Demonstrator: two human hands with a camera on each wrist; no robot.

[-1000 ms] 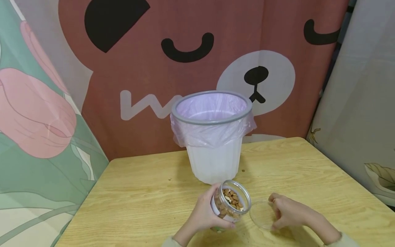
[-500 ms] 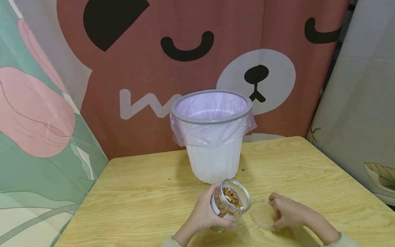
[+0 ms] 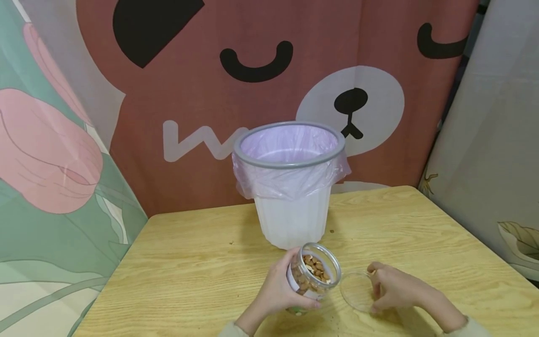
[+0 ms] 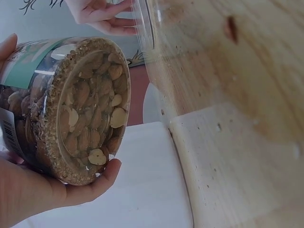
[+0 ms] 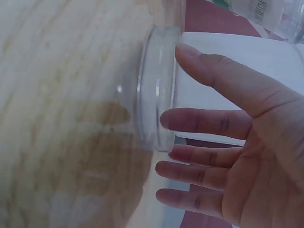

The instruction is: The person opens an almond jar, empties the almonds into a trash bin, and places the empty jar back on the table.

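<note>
In the head view my left hand (image 3: 280, 290) grips a clear jar (image 3: 309, 292) of almonds from its left side. The jar is uncapped and tilted, its mouth toward the upper right. Through its clear base in the left wrist view I see almonds (image 4: 90, 128), several paler pieces and crumbs around the edge. My right hand (image 3: 400, 290) holds a clear round lid (image 3: 358, 292) at its right edge, thumb and index finger spread along the rim. That lid (image 5: 159, 90) is low at the tabletop; the other fingers (image 5: 194, 171) stretch out straight beside it.
A white bin (image 3: 292, 220) with a grey rim and pink-purple liner (image 3: 290, 185) stands behind the jar on the wooden table (image 3: 181, 271). Small crumbs dot the tabletop. A bear-print curtain (image 3: 189, 93) hangs behind; printed curtains flank both sides.
Both hands, the jar and the lid keep nearly the same positions. Only a very slight shift of the head view shows.
</note>
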